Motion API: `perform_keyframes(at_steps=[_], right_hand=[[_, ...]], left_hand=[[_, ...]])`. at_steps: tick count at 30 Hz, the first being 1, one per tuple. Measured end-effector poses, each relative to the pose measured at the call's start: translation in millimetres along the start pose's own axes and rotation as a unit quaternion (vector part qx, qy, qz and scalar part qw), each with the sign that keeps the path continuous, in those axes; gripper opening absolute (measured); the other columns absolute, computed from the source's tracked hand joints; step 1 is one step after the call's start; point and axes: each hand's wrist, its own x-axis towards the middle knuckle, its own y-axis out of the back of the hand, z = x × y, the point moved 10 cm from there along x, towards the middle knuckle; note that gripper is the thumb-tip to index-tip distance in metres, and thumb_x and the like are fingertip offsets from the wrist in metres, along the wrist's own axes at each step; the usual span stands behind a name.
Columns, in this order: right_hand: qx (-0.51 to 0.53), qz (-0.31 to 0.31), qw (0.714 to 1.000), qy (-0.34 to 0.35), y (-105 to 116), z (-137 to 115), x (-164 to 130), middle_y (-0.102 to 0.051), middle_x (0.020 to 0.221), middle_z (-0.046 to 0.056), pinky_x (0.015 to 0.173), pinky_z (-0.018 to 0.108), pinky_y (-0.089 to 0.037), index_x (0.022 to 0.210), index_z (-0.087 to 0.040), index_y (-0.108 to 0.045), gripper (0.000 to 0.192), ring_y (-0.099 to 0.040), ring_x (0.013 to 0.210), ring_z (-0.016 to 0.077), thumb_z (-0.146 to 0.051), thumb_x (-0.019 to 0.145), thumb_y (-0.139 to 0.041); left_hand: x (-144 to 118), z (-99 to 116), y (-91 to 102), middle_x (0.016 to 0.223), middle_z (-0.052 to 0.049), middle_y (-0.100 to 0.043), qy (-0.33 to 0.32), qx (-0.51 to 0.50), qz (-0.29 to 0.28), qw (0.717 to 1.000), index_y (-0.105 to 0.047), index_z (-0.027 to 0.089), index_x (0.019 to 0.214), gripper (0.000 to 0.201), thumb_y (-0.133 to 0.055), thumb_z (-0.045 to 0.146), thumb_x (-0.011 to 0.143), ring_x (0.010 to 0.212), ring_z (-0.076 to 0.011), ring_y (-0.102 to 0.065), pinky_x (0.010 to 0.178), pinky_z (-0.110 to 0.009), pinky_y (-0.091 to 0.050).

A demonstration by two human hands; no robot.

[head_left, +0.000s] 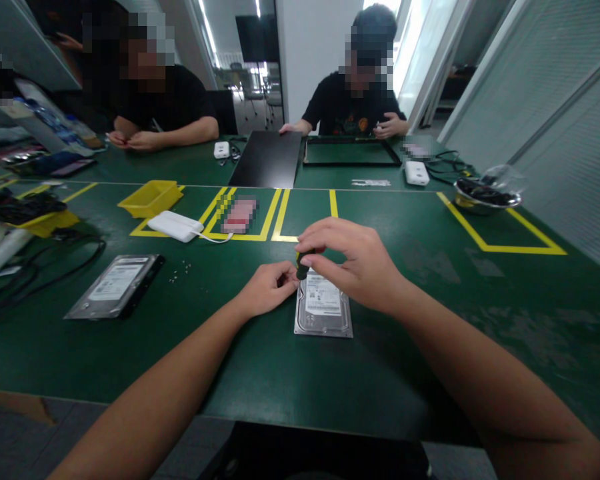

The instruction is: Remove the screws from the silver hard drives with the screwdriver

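Seen from above a green desk [430, 373] marked with yellow tape: at far left, tangled black cables [40, 267] and a yellow tray [45, 223] holding dark parts, pushed to the edge. Next, a spare hard drive [115, 285] lying flat, label up, with a scatter of tiny screws [180, 270] just beside it, apparently kept loose within easy reach. Behind, an empty yellow bin [153, 198] and a white box [176, 226] with its cord, resting on the taped outline. At centre, left hand [267, 288] curled near the top left corner of a second hard drive [323, 308], grip pinched together at the tip of a small screwdriver [303, 265], seemingly to steady the bit on a corner screw. Right hand [357, 263] arched over the same drive, grip closed on the screwdriver's dark handle, held upright as if for turning. Drive flat on the desk, label up, directly before the wearer, square to the body for working from above. Across the desk, a black panel [267, 159] and a black frame [350, 152] before two seated co-workers, each with hands on the desk. At far right, a metal bowl [486, 195] inside a taped box.
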Motion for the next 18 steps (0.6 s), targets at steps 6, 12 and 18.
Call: perform_keyframes(at_steps=[6,12,18], right_hand=[[0.004,-0.012,1.000,0.006,-0.7,-2.1,1.0,-0.075,0.103,0.006,0.090,0.032,-0.053,0.097,-0.017,-0.069,0.015,-0.068,0.101,0.0153,-0.011,0.087,-0.058],[0.004,-0.032,0.999,0.004,-3.2,-1.4,0.1,-0.074,0.109,0.007,0.093,0.034,-0.054,0.106,-0.017,-0.068,0.024,-0.067,0.106,0.0161,-0.010,0.088,-0.055],[0.007,-0.035,0.999,0.008,-3.7,-2.4,-0.6,-0.073,0.112,0.008,0.094,0.034,-0.053,0.107,-0.016,-0.068,0.025,-0.066,0.109,0.0162,-0.010,0.090,-0.052]], left_hand=[[0.1,-2.1,-0.7,0.063,0.005,-0.055,0.003,-0.002,-0.001,1.000,-0.056,0.016,0.075,0.016,-0.059,0.027,0.086,0.055,-0.0097,-0.045,0.055,-0.022,-0.033],[0.2,-1.8,-0.3,0.062,0.005,-0.054,0.007,-0.002,-0.004,1.000,-0.055,0.016,0.073,0.017,-0.059,0.027,0.086,0.055,-0.0098,-0.045,0.055,-0.022,-0.034],[0.0,-2.4,-0.9,0.062,0.004,-0.055,0.008,-0.004,-0.002,1.000,-0.056,0.016,0.074,0.016,-0.059,0.027,0.085,0.055,-0.0101,-0.046,0.055,-0.023,-0.035]])
